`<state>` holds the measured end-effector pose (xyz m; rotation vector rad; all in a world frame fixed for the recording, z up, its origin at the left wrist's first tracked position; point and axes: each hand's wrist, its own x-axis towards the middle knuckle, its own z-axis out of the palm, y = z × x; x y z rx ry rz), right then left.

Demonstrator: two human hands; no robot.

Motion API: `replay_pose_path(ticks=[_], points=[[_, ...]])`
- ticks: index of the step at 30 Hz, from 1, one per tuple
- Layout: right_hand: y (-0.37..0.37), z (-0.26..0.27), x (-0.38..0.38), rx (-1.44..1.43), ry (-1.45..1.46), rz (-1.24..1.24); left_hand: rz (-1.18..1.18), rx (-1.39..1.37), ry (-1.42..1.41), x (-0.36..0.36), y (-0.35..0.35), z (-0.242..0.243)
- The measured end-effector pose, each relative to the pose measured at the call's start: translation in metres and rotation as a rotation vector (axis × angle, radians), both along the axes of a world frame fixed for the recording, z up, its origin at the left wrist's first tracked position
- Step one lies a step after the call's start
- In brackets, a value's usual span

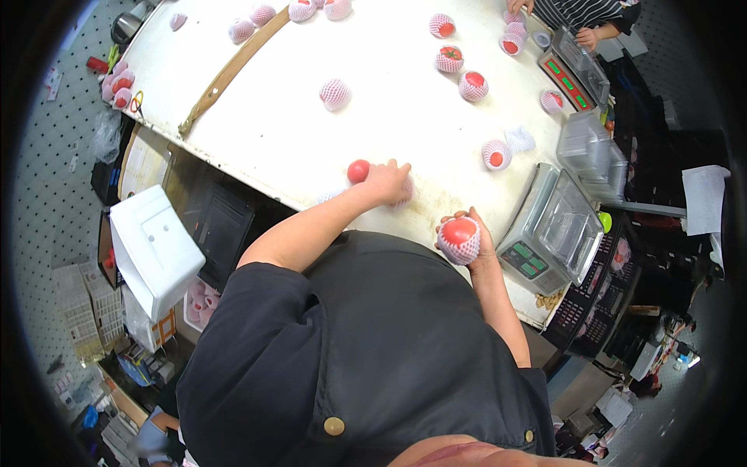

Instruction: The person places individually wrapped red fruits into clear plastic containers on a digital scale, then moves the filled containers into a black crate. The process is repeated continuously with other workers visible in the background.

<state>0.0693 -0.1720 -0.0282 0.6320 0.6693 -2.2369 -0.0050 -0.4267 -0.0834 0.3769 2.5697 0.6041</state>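
Observation:
My left hand (387, 182) is low over the white tabletop, partly covering a blurred pink foam-net bundle (404, 195); its grip is unclear. Just left of that hand lies a bare red tomato (358, 171), and white foam netting (331, 197) is partly hidden by my forearm. Near the table's front edge, my right hand (481, 236) holds a tomato in a pink foam net (459, 233), its red top showing. Another netted tomato (496, 155) sits beyond it, beside an empty white foam net (520, 139).
Several netted tomatoes (473, 86) are spread over the table (402, 117). A wooden strip (233, 67) crosses its left part. At right stand a digital scale (528, 251) with a clear tray, stacked plastic boxes (586, 146) and a second scale (566, 82), near another person's hand (588, 38).

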Motion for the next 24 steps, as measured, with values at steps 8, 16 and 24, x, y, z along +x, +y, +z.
replay_pose_path(ticks=[8,16,24], points=[[-0.002,-0.016,-0.021,0.758,0.202,0.278,0.339,0.744,-0.661,-0.006,-0.01,-0.006],[-0.026,0.007,-0.064,0.538,0.196,0.372,0.333,1.1,-0.338,-0.011,0.033,0.03],[-0.055,0.003,-0.074,0.49,0.205,0.303,0.155,0.879,-0.122,-0.033,0.01,0.037]])
